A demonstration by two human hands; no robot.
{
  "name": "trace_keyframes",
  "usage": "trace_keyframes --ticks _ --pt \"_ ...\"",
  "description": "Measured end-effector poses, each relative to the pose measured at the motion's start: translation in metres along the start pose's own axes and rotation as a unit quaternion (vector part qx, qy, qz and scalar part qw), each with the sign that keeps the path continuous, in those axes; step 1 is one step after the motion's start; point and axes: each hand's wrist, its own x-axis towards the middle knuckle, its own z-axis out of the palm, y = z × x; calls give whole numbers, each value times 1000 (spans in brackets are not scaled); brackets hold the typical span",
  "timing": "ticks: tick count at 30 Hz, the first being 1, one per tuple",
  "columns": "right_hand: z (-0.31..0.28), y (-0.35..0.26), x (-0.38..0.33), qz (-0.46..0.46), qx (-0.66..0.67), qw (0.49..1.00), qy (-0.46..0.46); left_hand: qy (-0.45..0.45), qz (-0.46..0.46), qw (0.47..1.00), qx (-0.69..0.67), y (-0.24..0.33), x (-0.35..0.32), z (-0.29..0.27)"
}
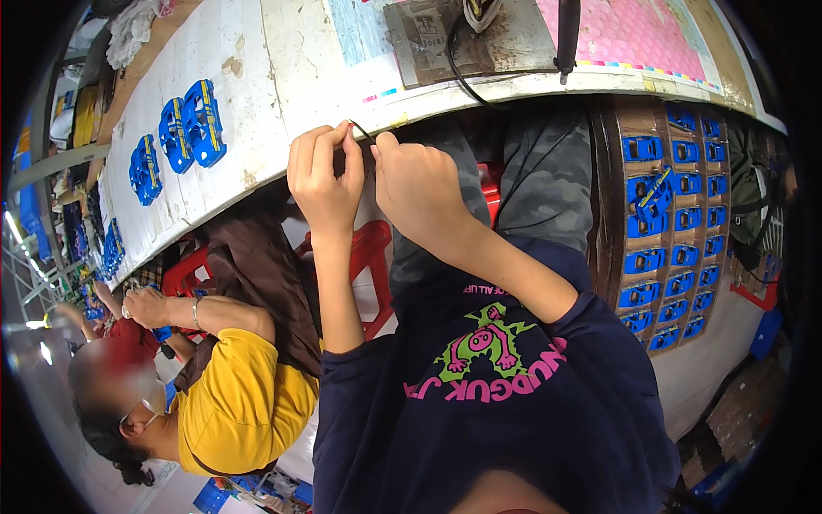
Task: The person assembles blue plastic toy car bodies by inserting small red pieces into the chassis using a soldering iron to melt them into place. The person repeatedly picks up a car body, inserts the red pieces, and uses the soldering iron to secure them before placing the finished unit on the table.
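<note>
Over the table's front edge, my left hand (328,176) is closed in a pinch, thumb against forefinger, with a tiny red spot showing at the tips. A short stretch of thin black wire (361,131) runs from those fingertips to my right hand (421,187). That right hand is closed, its fingers curled round the wire and hiding the rest of it. Both hands are held close together above my lap, just short of the white tabletop (317,98).
Blue toy car bodies (203,124) stand on the table at left. A rack (610,197) at right holds several rows of blue car parts. A black cable crosses a metal plate (471,43) beside an upright dark rod (568,38). A co-worker in a yellow shirt (235,390) sits at left.
</note>
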Motion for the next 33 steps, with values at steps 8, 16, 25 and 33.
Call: trace_keyframes --ticks 8,16,25,33 --pt "5 -6 -2 -18 -43 999 11 26 9 1000 4 0 -2 4" --pt "14 -6 -4 -21 -99 994 26 35 14 999 5 1 -2 4" --pt "11 -4 -4 -17 -39 999 24 38 9 999 9 0 -2 5" --pt "15 -6 -5 -22 -109 994 23 38 3 999 1 0 -3 5"
